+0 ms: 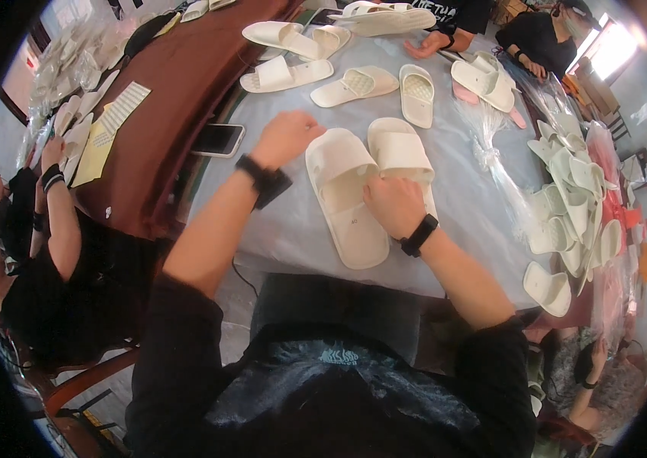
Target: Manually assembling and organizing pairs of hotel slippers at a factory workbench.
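Note:
Two off-white slide slippers lie side by side on the plastic-covered table in front of me, toes pointing away. My left hand (287,137) is closed, its fingertips next to the toe of the left slipper (359,237). Whatever those fingers pinch, if anything, is too small to make out. My right hand (396,204) lies curled over the footbed of the right slipper (402,149), just below its strap, with fingertips near the inner edge of the left slipper. Its palm side is hidden, so what it grips cannot be seen. Dark bands circle both my wrists.
Several more off-white slippers (354,85) lie across the far side of the table. A phone (219,140) rests at the left edge. Clear plastic bags (495,164) and a slipper pile (567,187) fill the right. Co-workers sit around, one person's hand (428,46) reaching in opposite.

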Demonstrator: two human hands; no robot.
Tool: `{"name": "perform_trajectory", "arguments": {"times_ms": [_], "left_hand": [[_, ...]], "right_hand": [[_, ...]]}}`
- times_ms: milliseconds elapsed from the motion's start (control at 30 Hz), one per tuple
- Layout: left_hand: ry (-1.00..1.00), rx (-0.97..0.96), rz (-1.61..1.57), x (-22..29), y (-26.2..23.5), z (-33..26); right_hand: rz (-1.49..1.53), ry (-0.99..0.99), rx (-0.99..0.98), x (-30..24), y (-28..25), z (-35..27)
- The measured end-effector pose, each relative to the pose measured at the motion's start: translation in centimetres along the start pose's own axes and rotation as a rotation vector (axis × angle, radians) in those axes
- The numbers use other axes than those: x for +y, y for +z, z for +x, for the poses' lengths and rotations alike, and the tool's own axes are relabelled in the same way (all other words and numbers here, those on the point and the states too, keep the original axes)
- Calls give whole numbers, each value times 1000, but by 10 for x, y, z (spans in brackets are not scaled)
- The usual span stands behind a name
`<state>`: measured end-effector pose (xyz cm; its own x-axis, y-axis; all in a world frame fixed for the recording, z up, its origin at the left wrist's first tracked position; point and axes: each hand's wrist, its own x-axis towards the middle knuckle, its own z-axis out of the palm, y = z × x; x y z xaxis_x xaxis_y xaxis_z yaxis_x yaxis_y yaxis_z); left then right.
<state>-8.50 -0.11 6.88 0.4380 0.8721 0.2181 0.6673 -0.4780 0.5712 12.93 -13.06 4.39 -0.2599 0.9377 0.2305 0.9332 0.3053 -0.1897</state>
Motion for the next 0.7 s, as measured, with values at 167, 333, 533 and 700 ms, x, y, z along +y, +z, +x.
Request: {"name": "perform_trajectory", "arguments": {"times_ms": [167, 333, 533, 700], "left_hand": [[-192, -202, 319, 3, 34, 60], [-159, -195, 195, -18, 55, 76], [-69, -165, -18, -20, 58, 85], [-114, -112, 122, -20, 59, 94]], "right_hand": [[-41, 21, -26, 3, 6, 0], [-87, -28, -50, 5, 0, -4], [-78, -37, -32, 13, -2, -6], [-20, -47, -6, 11, -2, -3]]}}
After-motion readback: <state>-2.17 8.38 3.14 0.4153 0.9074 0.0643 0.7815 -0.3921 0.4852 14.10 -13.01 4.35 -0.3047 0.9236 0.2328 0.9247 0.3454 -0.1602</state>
